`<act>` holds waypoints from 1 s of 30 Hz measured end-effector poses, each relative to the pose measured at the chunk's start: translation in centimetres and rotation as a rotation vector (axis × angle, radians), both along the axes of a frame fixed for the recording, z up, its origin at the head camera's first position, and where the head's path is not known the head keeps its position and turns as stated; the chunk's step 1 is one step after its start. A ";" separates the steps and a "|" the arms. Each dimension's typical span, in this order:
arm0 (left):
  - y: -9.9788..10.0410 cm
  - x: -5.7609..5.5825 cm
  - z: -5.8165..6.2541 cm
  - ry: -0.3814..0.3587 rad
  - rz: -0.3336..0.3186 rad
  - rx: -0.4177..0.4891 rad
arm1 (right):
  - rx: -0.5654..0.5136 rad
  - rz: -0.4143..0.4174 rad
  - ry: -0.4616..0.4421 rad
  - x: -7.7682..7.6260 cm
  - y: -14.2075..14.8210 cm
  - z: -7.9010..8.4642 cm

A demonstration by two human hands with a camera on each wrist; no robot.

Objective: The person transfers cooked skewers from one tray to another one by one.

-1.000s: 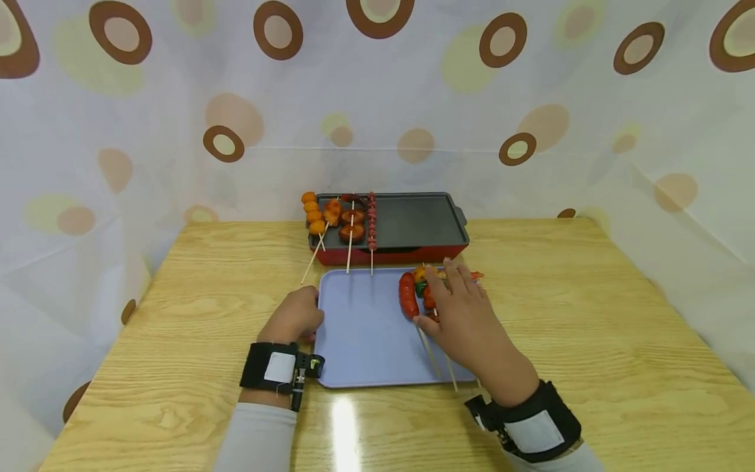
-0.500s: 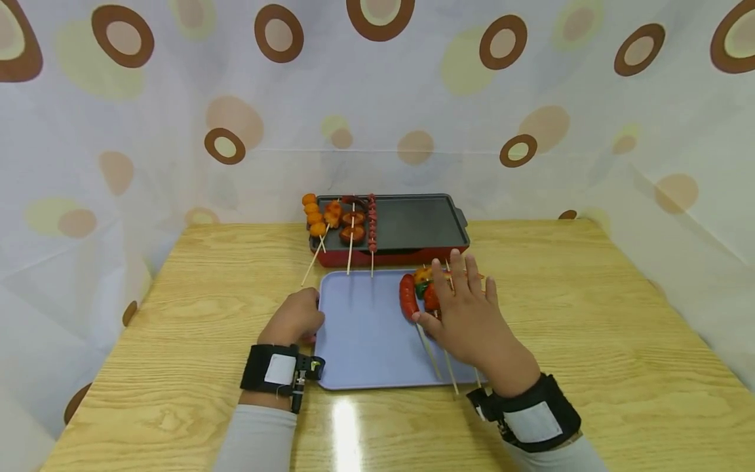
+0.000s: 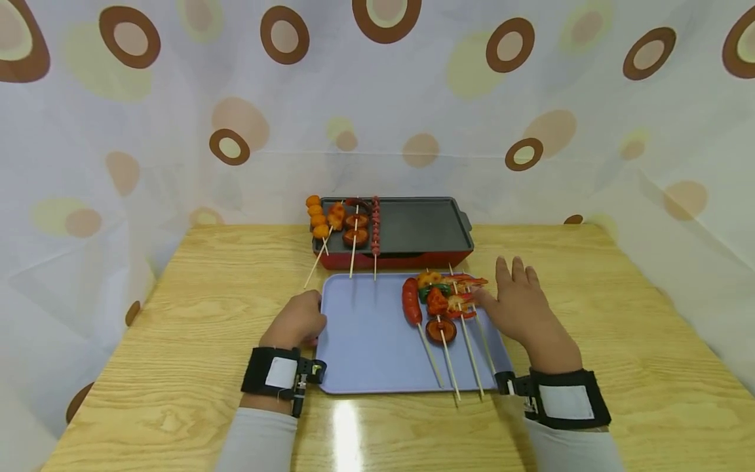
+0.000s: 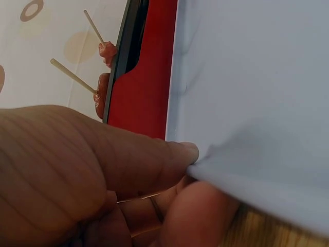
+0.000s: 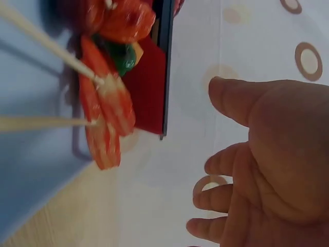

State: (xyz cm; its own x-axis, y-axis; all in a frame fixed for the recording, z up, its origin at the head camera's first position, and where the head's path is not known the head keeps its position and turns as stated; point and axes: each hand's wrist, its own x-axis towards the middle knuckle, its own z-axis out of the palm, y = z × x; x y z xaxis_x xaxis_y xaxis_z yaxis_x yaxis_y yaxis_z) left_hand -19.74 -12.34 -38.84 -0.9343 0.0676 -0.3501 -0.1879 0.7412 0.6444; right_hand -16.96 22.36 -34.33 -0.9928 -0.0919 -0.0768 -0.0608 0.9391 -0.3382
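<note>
My left hand (image 3: 295, 320) grips the left edge of a pale lavender tray (image 3: 360, 341); in the left wrist view its thumb lies on top of the rim, with fingers below. On the tray's right half lie a sausage skewer (image 3: 411, 301), a mixed skewer with a mushroom slice (image 3: 441, 330) at its lower end, and shrimp skewers (image 3: 463, 280). Their sticks point toward the front edge. My right hand (image 3: 525, 314) is beside the tray's right edge, fingers straight and thumb spread toward the shrimp. The right wrist view shows nothing in its palm.
Behind the tray stands a red grill (image 3: 398, 261) with a dark plate (image 3: 421, 223). Several skewers occupy its left side: orange balls (image 3: 317, 216), a meat piece (image 3: 336, 215), mushroom slices (image 3: 355, 237) and small red pieces (image 3: 375, 229). Some sticks overhang its front. A patterned cloth (image 3: 377, 118) hangs behind the table.
My right hand has moved right, from above the skewers to the tray's right side, uncovering the shrimp and mushroom slice. The left hand has kept its grip on the tray.
</note>
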 end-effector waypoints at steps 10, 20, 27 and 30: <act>-0.3 0.1 0.1 0.007 -0.025 0.015 | -0.025 -0.031 -0.132 -0.1 1.5 -0.5; 0.1 0.2 -0.3 -0.008 -0.031 0.007 | -0.151 -0.129 -0.261 -0.4 1.7 -3.0; 0.2 0.2 -0.1 0.011 -0.022 -0.034 | -0.202 -0.106 -0.292 -0.9 2.3 -3.9; 0.3 0.1 0.1 0.018 -0.031 -0.058 | -0.228 -0.098 -0.298 -1.1 2.5 -3.9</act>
